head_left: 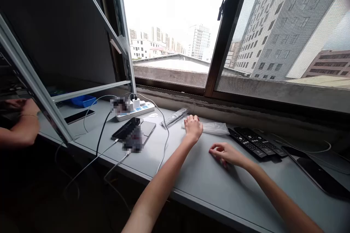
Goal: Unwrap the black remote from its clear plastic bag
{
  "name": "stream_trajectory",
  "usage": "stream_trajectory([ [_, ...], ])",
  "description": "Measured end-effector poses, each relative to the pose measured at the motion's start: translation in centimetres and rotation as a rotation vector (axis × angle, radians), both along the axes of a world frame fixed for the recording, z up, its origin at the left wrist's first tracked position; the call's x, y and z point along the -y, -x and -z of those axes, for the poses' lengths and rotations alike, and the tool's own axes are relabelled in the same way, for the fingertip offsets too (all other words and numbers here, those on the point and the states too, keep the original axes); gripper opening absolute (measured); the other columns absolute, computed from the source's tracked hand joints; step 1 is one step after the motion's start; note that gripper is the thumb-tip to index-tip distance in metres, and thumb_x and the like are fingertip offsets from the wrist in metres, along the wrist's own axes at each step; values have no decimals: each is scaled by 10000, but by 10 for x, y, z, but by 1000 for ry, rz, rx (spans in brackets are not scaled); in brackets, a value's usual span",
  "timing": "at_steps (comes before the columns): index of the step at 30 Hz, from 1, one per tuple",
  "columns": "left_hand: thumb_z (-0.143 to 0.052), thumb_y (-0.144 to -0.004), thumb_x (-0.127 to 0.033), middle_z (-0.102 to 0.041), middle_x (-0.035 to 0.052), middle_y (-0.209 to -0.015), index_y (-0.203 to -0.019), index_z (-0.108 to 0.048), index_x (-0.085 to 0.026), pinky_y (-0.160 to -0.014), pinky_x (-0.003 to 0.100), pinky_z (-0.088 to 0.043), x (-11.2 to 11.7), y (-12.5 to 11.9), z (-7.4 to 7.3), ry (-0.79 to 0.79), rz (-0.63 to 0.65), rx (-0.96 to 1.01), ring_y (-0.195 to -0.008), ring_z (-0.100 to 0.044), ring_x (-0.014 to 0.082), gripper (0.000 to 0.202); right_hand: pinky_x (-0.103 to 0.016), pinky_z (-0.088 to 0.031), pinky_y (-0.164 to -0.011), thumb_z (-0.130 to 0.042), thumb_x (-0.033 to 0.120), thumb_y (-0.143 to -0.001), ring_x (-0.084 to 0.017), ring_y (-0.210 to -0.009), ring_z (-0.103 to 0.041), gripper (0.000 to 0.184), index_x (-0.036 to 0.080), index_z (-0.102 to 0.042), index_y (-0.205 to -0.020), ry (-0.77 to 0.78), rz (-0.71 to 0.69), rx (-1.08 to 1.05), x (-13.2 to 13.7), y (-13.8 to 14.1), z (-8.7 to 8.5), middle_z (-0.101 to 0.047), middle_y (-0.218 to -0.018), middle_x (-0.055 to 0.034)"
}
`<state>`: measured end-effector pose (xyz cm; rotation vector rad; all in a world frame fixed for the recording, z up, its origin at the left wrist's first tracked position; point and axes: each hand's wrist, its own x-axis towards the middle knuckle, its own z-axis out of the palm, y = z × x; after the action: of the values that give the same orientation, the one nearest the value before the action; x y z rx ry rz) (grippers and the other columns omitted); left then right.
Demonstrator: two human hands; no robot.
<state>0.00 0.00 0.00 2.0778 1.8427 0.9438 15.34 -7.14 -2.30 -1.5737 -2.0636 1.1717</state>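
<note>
My left hand is over one end of a clear plastic bag near the window wall, its fingers bent down on the plastic. The fingertips are partly hidden from me. My right hand rests low over the grey table, nearer the front edge. Its fingers are loosely curled with a gap inside, and nothing shows in them. To the right of the bag lie several black remote controls, side by side. Another clear plastic packet with something dark inside lies left of my left hand.
A white power strip with plugs, phones and loose cables is on the left. A metal frame post stands there; beyond it are a blue tray and another person's arm. A black tablet-like device lies far right.
</note>
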Motion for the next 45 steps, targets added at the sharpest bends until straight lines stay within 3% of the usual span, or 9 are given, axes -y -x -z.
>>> stream_trajectory([
  [5,-474,-788,-239,-521,164,-1208,-1115,-510,-130,-1007,406,-273,-26,8,15,36,-83,-96,-1239,-366,290,347,-173,-338,-332,-471,406,-841,-135,-378,-568,239,185,-460,-930,206,86,67,-24,12,-3,-572,-505,14],
  [9,-398,-822,-202,-307,203,-1421,-1307,-355,-83,-1053,421,-216,-50,18,24,34,-213,-113,-1364,-145,301,501,-162,-332,-336,-471,426,-835,-123,-386,-571,261,182,-447,-924,315,117,3,-31,7,-2,-645,-586,-37],
  [11,-371,-828,-178,-258,214,-1445,-1337,-316,-82,-1053,445,-209,-61,26,26,41,-273,-114,-1372,-116,310,521,-153,-319,-336,-491,473,-821,-110,-400,-572,319,180,-452,-941,363,95,-74,-30,2,-3,-672,-654,-56],
  [18,-465,-810,-217,-475,147,-1265,-1217,-438,-156,-1004,352,-289,-79,56,29,47,-335,-124,-1205,-414,248,412,-164,-350,-355,-549,615,-737,-110,-432,-579,499,180,-473,-968,401,64,-153,-25,-5,-11,-675,-676,-53],
  [28,-547,-713,-148,-518,125,-1107,-1187,-482,-195,-938,372,-306,-76,55,20,-39,-362,-106,-1075,-473,269,480,-153,-333,-330,-535,540,-792,-107,-403,-571,399,178,-464,-944,374,72,-172,-26,0,-10,-672,-648,-46],
  [32,-525,-753,-156,-501,99,-1073,-1189,-512,-220,-955,342,-303,-70,46,8,-243,-267,-71,-1036,-494,236,441,-155,-339,-328,-526,545,-802,-113,-405,-577,410,176,-453,-966,373,56,-194,-27,-1,-8,-673,-656,-47],
  [36,-484,-799,-143,-488,80,-1063,-1204,-514,-245,-900,325,-354,-56,26,-3,-371,-54,-102,-971,-509,224,419,-152,-345,-328,-514,580,-802,-119,-412,-583,514,173,-433,-1106,355,32,-209,-27,-2,-7,-669,-648,-46],
  [41,-461,-831,-128,-496,53,-1023,-1173,-525,-265,-853,314,-383,-23,-6,-2,-393,243,-272,-898,-507,194,373,-167,-372,-320,-527,617,-776,-149,-485,-623,771,236,-205,-1363,192,136,-355,-25,-1,-10,-689,-812,-65],
  [45,-522,-841,-223,-501,59,-1007,-1074,-558,-220,-810,313,-409,-1,-23,11,-386,343,-282,-855,-509,192,237,-176,-382,-308,-432,648,-806,-153,-553,-632,644,176,-415,-1244,86,275,-548,-27,-2,-8,-664,-941,-116],
])
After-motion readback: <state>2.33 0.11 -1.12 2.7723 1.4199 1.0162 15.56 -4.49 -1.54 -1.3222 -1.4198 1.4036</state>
